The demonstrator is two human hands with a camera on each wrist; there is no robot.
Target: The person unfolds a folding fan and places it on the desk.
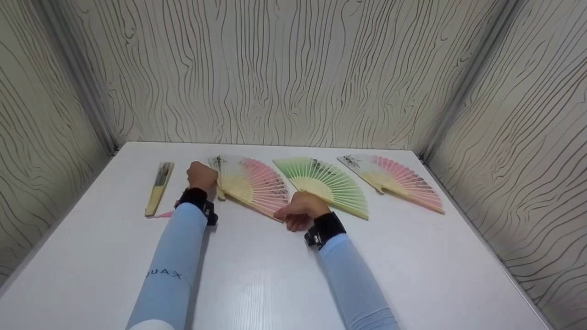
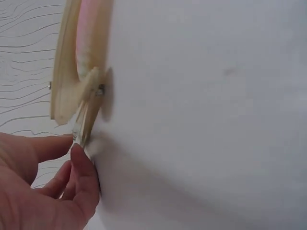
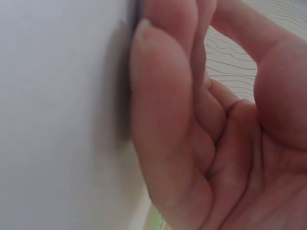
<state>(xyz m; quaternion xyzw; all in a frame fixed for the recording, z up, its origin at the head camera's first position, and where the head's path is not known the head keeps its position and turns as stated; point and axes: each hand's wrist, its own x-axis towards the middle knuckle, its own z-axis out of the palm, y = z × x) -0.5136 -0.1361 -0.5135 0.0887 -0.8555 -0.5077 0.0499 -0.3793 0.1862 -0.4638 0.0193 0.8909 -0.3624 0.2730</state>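
A white-and-pink folding fan (image 1: 268, 183) lies spread on the table between the two hands. My left hand (image 1: 202, 175) pinches its left edge near the far side; in the left wrist view the thumb and a finger hold the end of a thin stick, beyond the fan's pivot (image 2: 101, 89). At the fan's lower right end, my right hand (image 1: 302, 211) grips the tip of the outer stick between thumb and bent fingers. The right wrist view shows curled fingers (image 3: 160, 105) against the white surface, the held tip hidden there.
A green spread fan (image 1: 316, 183) lies just right, partly behind the right hand. Farther right is another white-and-pink spread fan (image 1: 390, 181). A folded fan (image 1: 159, 189) lies at left, with a bit of pink (image 1: 164, 214) beside it. Wood-patterned walls (image 1: 275, 73) enclose the white table (image 1: 257, 275).
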